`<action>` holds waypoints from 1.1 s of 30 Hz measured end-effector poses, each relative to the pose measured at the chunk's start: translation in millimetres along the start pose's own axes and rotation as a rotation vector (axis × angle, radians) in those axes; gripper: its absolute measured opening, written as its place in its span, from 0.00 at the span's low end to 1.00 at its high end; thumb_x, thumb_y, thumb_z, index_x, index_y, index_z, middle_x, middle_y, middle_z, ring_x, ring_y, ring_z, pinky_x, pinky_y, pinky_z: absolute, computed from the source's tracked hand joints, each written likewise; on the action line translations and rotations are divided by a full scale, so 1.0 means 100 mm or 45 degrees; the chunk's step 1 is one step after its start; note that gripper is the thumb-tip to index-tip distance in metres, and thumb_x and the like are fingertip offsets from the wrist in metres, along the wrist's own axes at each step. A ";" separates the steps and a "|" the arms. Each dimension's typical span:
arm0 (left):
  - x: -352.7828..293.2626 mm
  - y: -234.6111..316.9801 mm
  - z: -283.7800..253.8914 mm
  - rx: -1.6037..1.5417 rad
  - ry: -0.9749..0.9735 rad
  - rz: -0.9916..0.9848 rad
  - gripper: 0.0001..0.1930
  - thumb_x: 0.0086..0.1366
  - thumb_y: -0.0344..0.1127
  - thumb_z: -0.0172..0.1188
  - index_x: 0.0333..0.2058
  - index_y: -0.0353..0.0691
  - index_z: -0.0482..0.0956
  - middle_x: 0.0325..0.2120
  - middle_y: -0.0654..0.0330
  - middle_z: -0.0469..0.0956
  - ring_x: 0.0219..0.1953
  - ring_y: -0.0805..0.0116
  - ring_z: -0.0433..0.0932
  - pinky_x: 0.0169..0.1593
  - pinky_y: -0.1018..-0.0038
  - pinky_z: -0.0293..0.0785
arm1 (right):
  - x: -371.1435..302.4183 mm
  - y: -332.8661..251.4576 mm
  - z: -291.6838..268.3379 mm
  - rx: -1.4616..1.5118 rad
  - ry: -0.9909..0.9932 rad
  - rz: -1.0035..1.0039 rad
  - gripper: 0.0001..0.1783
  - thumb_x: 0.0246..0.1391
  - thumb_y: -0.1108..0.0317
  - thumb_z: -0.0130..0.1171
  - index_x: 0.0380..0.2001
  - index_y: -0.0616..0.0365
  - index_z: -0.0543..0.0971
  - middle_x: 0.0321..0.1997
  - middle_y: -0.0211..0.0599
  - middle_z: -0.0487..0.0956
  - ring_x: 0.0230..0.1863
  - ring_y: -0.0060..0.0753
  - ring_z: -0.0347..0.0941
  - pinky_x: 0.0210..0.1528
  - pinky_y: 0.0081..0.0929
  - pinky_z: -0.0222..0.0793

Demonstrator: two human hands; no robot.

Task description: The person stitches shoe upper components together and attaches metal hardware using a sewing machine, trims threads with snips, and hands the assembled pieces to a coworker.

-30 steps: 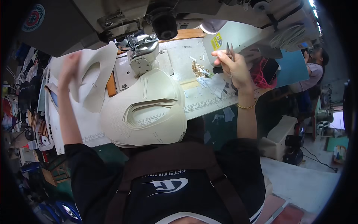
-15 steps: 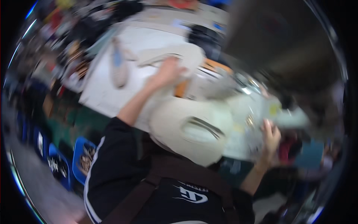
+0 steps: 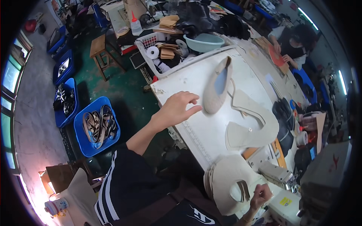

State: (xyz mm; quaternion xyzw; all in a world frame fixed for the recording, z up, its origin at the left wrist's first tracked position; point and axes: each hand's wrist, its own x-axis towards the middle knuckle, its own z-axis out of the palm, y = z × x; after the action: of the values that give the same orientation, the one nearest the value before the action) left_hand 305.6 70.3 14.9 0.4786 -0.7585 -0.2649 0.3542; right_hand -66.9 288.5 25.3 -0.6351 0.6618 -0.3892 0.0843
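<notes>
My left hand [image 3: 177, 110] is open over the white tabletop [image 3: 176, 87], thumb and fingers stretched toward a beige slip-on shoe [image 3: 214, 96] with a blue lining. A small gap seems to separate the fingertips from the shoe's toe. Beyond it lies a curved cream shoe-upper piece [image 3: 260, 136], which neither hand touches. A stack of similar cream pieces [image 3: 222, 171] rests at the table's near edge. Just right of that stack is my right hand [image 3: 261, 195], its fingers curled closed beside the sewing machine [image 3: 277, 172]. Whatever it may hold is hidden.
Behind the table stand a white basket [image 3: 149, 39] of materials and a teal basin [image 3: 203, 44]. On the floor at left are a blue bin [image 3: 81, 130] of straps and a wooden stool [image 3: 98, 51]. Another person [image 3: 294, 45] works at the far right.
The view has swung left and sharpened. My left hand has come off the curved cream piece and is now near the shoe. My right hand has curled closed beside the stack.
</notes>
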 end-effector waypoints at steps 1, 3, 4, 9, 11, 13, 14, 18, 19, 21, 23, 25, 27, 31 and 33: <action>-0.04 -0.13 -0.05 0.037 0.054 -0.104 0.16 0.54 0.38 0.61 0.37 0.31 0.76 0.30 0.54 0.77 0.38 0.60 0.75 0.43 0.70 0.69 | 0.10 -0.20 0.14 -0.066 -0.060 -0.015 0.18 0.47 0.73 0.57 0.10 0.59 0.62 0.11 0.30 0.61 0.13 0.20 0.53 0.16 0.22 0.45; -0.09 -0.39 -0.13 0.086 0.165 -0.110 0.14 0.53 0.36 0.61 0.36 0.33 0.76 0.28 0.54 0.77 0.36 0.59 0.75 0.42 0.70 0.69 | 0.17 -0.20 0.31 -0.226 -0.230 -0.115 0.16 0.39 0.73 0.62 0.10 0.56 0.64 0.11 0.34 0.64 0.11 0.29 0.58 0.15 0.27 0.50; -0.10 -0.49 -0.19 0.188 0.274 -0.158 0.14 0.52 0.35 0.61 0.35 0.33 0.76 0.28 0.54 0.77 0.34 0.59 0.74 0.41 0.69 0.68 | 0.21 -0.20 0.40 -0.228 -0.238 -0.123 0.16 0.39 0.73 0.62 0.10 0.56 0.64 0.11 0.34 0.64 0.11 0.29 0.58 0.15 0.27 0.50; -0.09 -0.87 -0.13 0.265 0.631 -0.073 0.09 0.50 0.29 0.61 0.31 0.35 0.76 0.27 0.55 0.76 0.32 0.58 0.73 0.38 0.68 0.68 | 0.38 -0.25 0.77 -0.256 -0.483 -0.322 0.17 0.33 0.73 0.65 0.10 0.55 0.65 0.11 0.33 0.62 0.12 0.36 0.59 0.16 0.31 0.51; -0.06 -0.86 0.07 0.159 0.629 0.007 0.08 0.49 0.27 0.61 0.30 0.36 0.76 0.26 0.56 0.75 0.32 0.58 0.73 0.37 0.69 0.68 | 0.41 -0.23 0.83 -0.271 -0.499 -0.335 0.17 0.32 0.72 0.66 0.10 0.55 0.64 0.10 0.34 0.61 0.13 0.37 0.59 0.16 0.31 0.51; -0.04 -0.87 0.25 0.152 0.582 0.006 0.08 0.49 0.26 0.60 0.31 0.38 0.76 0.26 0.59 0.75 0.34 0.60 0.72 0.39 0.68 0.66 | 0.42 -0.21 0.84 -0.277 -0.475 -0.349 0.17 0.39 0.72 0.64 0.10 0.57 0.65 0.11 0.34 0.61 0.11 0.33 0.56 0.15 0.28 0.49; -0.02 -0.88 0.28 0.150 0.573 0.004 0.08 0.49 0.26 0.60 0.31 0.38 0.76 0.26 0.59 0.75 0.34 0.60 0.72 0.39 0.68 0.66 | 0.39 -0.20 0.82 -0.295 -0.473 -0.289 0.17 0.39 0.72 0.64 0.11 0.58 0.65 0.11 0.34 0.61 0.11 0.33 0.56 0.15 0.28 0.49; 0.28 -1.04 0.13 0.191 0.836 0.038 0.07 0.48 0.26 0.59 0.29 0.39 0.76 0.25 0.58 0.75 0.31 0.59 0.73 0.39 0.67 0.65 | 0.22 -0.11 0.67 -0.399 -0.360 -0.102 0.17 0.42 0.71 0.63 0.11 0.58 0.65 0.11 0.34 0.62 0.11 0.31 0.56 0.15 0.27 0.49; 0.44 -1.17 -0.03 0.337 1.004 0.105 0.07 0.48 0.25 0.59 0.28 0.39 0.76 0.23 0.58 0.75 0.29 0.57 0.73 0.39 0.65 0.65 | 0.18 -0.09 0.63 -0.401 -0.356 -0.085 0.17 0.42 0.71 0.63 0.11 0.58 0.65 0.11 0.34 0.62 0.11 0.31 0.56 0.15 0.27 0.49; 0.80 -1.53 -0.63 0.876 0.989 -0.295 0.12 0.50 0.32 0.57 0.34 0.34 0.74 0.32 0.50 0.71 0.38 0.52 0.69 0.43 0.63 0.65 | 0.14 -0.08 0.56 -0.381 -0.285 0.012 0.18 0.44 0.70 0.62 0.10 0.58 0.64 0.11 0.34 0.62 0.11 0.30 0.56 0.15 0.27 0.49; 1.19 -2.10 -1.05 1.105 0.628 -0.483 0.21 0.49 0.38 0.61 0.40 0.33 0.72 0.40 0.48 0.70 0.46 0.49 0.66 0.48 0.61 0.64 | 0.15 -0.11 0.54 -0.378 -0.263 0.021 0.19 0.45 0.69 0.62 0.10 0.58 0.64 0.11 0.34 0.62 0.11 0.29 0.55 0.15 0.27 0.48; 1.44 -2.54 -1.23 0.930 0.327 -0.757 0.28 0.46 0.48 0.63 0.42 0.35 0.72 0.42 0.48 0.72 0.48 0.50 0.68 0.53 0.55 0.59 | 0.15 -0.06 0.52 -0.419 -0.235 0.032 0.19 0.46 0.67 0.61 0.11 0.58 0.64 0.11 0.34 0.61 0.11 0.29 0.54 0.15 0.26 0.48; 1.63 -2.66 -1.12 1.109 -0.274 -0.857 0.32 0.43 0.56 0.61 0.42 0.38 0.73 0.43 0.48 0.74 0.48 0.53 0.71 0.56 0.47 0.51 | 0.13 -0.08 0.51 -0.413 -0.205 0.048 0.20 0.47 0.66 0.61 0.11 0.58 0.64 0.11 0.34 0.61 0.11 0.28 0.54 0.15 0.27 0.47; 1.70 -2.71 -1.03 1.175 -0.241 -0.841 0.34 0.41 0.58 0.60 0.44 0.39 0.72 0.41 0.49 0.76 0.46 0.56 0.74 0.55 0.43 0.46 | 0.05 -0.03 0.47 -0.417 -0.152 0.098 0.20 0.48 0.66 0.60 0.11 0.59 0.64 0.10 0.35 0.60 0.10 0.29 0.53 0.15 0.28 0.47; 1.66 -2.75 -1.08 1.114 -0.205 -0.730 0.35 0.43 0.58 0.58 0.46 0.38 0.69 0.42 0.49 0.75 0.47 0.55 0.73 0.55 0.45 0.47 | 0.03 0.01 0.46 -0.424 -0.156 0.121 0.20 0.48 0.66 0.60 0.11 0.59 0.63 0.10 0.35 0.60 0.10 0.29 0.53 0.15 0.28 0.47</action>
State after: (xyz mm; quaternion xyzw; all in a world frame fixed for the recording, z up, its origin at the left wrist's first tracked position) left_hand 491.2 -198.1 -75.8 0.7479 -0.6617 -0.0458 -0.0247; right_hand -40.1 266.7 -5.1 -0.6308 0.7401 -0.2304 0.0364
